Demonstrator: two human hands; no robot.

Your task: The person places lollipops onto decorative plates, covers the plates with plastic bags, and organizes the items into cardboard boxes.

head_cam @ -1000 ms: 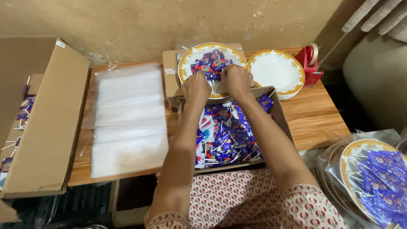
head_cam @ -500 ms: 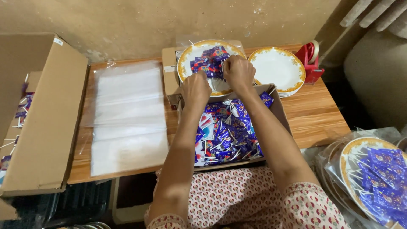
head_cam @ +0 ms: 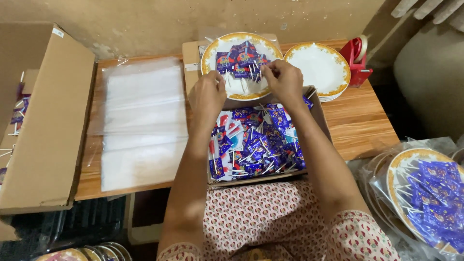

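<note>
**Both hands at a gold-rimmed plate of wrapped lollipops**

Nearest the camera, the person's lap in a floral-patterned garment (head_cam: 270, 217) filled the lower frame. At lower right lay a gold-rimmed plate sealed in clear plastic (head_cam: 425, 198), loaded with blue-wrapped lollipops.

Just beyond the lap sat an open brown cardboard box (head_cam: 319, 111), filled with loose blue- and red-wrapped lollipops on white sticks (head_cam: 256, 145). Both forearms passed over this box.

To the left, a stack of clear plastic bags (head_cam: 140, 116) lay flat on the wooden table (head_cam: 357, 125). Further left stood a large open cardboard carton (head_cam: 43, 135), its flap raised; a few more lollipops showed at its far edge.

The left hand (head_cam: 207, 94) was curled, fingers bent inward at the near rim of a white round plate with a gold patterned border (head_cam: 232, 89). Whether it gripped a stick could not be told. The right hand (head_cam: 285, 79) was also closed, fingertips pinched at the white sticks of the blue-wrapped lollipops piled on that plate (head_cam: 240, 59).

Just right of it, touching or nearly so, sat an empty stack of matching gold-bordered white plates (head_cam: 319, 67). Beyond that stood a red tape dispenser (head_cam: 356, 60) near the wall.
</note>
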